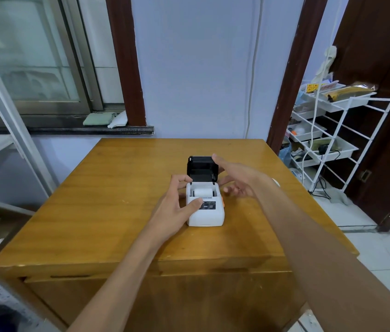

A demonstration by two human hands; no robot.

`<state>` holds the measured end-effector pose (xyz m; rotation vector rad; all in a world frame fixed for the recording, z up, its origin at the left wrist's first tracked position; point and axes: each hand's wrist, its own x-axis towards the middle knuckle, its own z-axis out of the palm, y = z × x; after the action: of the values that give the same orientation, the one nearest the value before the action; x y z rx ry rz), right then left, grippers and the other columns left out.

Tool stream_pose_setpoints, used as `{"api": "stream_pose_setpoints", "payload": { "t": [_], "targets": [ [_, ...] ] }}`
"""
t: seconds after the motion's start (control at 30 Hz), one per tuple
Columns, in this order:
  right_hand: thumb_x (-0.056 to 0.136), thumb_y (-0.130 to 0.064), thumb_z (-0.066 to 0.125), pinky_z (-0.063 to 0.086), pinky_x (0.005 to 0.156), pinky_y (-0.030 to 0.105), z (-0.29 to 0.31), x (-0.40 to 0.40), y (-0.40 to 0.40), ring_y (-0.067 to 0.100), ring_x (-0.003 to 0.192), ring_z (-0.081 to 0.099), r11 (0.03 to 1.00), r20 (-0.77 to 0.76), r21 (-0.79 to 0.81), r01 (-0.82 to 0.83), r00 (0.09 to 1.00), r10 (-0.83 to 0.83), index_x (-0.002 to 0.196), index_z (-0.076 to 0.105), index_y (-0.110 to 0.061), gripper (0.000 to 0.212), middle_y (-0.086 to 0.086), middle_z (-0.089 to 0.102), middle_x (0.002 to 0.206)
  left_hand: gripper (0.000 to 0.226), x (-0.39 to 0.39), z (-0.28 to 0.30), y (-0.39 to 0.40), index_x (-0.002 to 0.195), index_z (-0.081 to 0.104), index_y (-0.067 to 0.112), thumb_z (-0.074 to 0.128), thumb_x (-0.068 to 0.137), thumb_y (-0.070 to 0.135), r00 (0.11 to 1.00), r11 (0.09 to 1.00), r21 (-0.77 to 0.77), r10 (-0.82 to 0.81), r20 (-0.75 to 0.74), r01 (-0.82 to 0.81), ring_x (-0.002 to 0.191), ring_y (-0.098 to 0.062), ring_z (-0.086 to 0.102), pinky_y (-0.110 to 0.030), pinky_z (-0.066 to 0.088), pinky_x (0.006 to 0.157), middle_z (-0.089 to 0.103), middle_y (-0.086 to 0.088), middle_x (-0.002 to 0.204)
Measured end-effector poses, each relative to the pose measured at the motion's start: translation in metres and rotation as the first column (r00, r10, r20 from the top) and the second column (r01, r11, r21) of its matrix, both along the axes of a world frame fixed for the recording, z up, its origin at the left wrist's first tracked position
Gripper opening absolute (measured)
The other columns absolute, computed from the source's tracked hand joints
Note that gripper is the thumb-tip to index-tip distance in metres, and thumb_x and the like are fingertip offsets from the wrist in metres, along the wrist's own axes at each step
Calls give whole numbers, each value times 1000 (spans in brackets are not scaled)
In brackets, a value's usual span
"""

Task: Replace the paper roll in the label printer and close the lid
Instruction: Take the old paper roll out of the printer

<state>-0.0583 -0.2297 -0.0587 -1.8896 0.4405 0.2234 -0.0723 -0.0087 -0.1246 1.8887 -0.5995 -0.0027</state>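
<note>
A small white label printer (207, 213) stands in the middle of the wooden table (107, 195). Its black lid (200, 167) is raised and tilts back. A white paper roll (203, 192) lies in the open bay. My left hand (176, 202) grips the printer's left side, thumb on its front top and fingers by the hinge. My right hand (236, 174) reaches across from the right, with a fingertip on the lid's top right corner and the other fingers spread beside the printer. A white object (276, 182) peeks out behind my right wrist.
The table's far edge meets a pale wall. A white wire rack (333, 140) with trays and cables stands to the right by a dark door. A window sill (69, 129) and metal shelving (9, 130) are on the left.
</note>
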Motion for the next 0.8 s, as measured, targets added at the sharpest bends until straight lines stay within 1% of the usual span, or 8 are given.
{"api": "stream_pose_setpoints", "payload": {
  "t": [0.13, 0.27, 0.33, 0.43, 0.57, 0.67, 0.73, 0.8],
  "targets": [
    [92, -83, 44, 39, 46, 21, -8, -1, 5, 9, 53, 55, 997, 19, 66, 50, 998, -52, 118, 68, -20, 72, 4, 78, 98, 39, 0, 0, 0, 124, 44, 43, 70, 95, 42, 1000, 999, 35, 19, 9, -19, 121, 8, 58, -36, 56, 97, 60, 17, 137],
    [89, -85, 46, 40, 46, 21, -10, 1, 6, 10, 54, 55, 989, -8, 135, 56, 998, -55, 120, 66, -17, 77, 7, 74, 97, 38, 0, 0, 1, 124, 47, 44, 68, 93, 48, 999, 998, 52, 33, 21, -34, 113, 14, 59, -43, 58, 96, 61, 19, 135],
    [86, -87, 48, 40, 45, 21, -14, 0, 7, 10, 52, 54, 984, -5, 169, 52, 999, -52, 115, 69, -16, 79, 5, 71, 91, 41, -1, 1, 0, 124, 48, 44, 69, 90, 49, 999, 999, 36, 38, 17, -39, 113, 8, 62, -44, 58, 96, 62, 17, 136],
    [88, -87, 42, 42, 44, 21, -25, -3, 11, 9, 49, 51, 980, 59, 192, 55, 996, -67, 105, 69, -19, 76, 4, 70, 82, 45, -2, 2, 0, 130, 47, 46, 70, 91, 47, 999, 999, 34, 42, 11, -43, 117, 4, 62, -42, 57, 98, 62, 16, 139],
    [95, -81, 38, 46, 48, 24, -37, -9, 12, 11, 51, 53, 977, 154, 206, 57, 984, -90, 116, 71, -17, 75, 7, 73, 89, 46, -3, 0, -1, 135, 49, 49, 70, 96, 39, 999, 998, 40, 38, 8, -38, 115, 16, 58, -33, 53, 99, 62, 23, 138],
    [100, -72, 43, 49, 53, 25, -41, -17, 15, 11, 58, 54, 992, 208, 109, 69, 974, -90, 122, 64, -20, 61, 4, 64, 82, 43, -2, -2, -1, 136, 53, 44, 70, 97, 37, 999, 997, 56, 51, 6, -51, 110, 22, 57, -32, 53, 99, 64, 26, 130],
    [101, -64, 51, 52, 62, 29, -51, -23, 19, 11, 69, 59, 991, 309, 36, 127, 942, -132, 122, 61, -21, 49, -2, 66, 89, 42, 0, -3, -2, 136, 52, 44, 67, 96, 45, 997, 992, 100, 79, 18, -80, 115, 11, 59, -38, 53, 101, 65, 21, 130],
    [100, -56, 59, 57, 75, 32, -65, -28, 22, 8, 84, 65, 969, 496, -53, 241, 849, -184, 115, 64, -25, 34, -9, 68, 104, 46, 1, -4, -2, 136, 50, 44, 61, 93, 56, 993, 979, 168, 105, 49, -112, 120, -6, 61, -44, 54, 100, 64, 15, 135]
  ]
}}
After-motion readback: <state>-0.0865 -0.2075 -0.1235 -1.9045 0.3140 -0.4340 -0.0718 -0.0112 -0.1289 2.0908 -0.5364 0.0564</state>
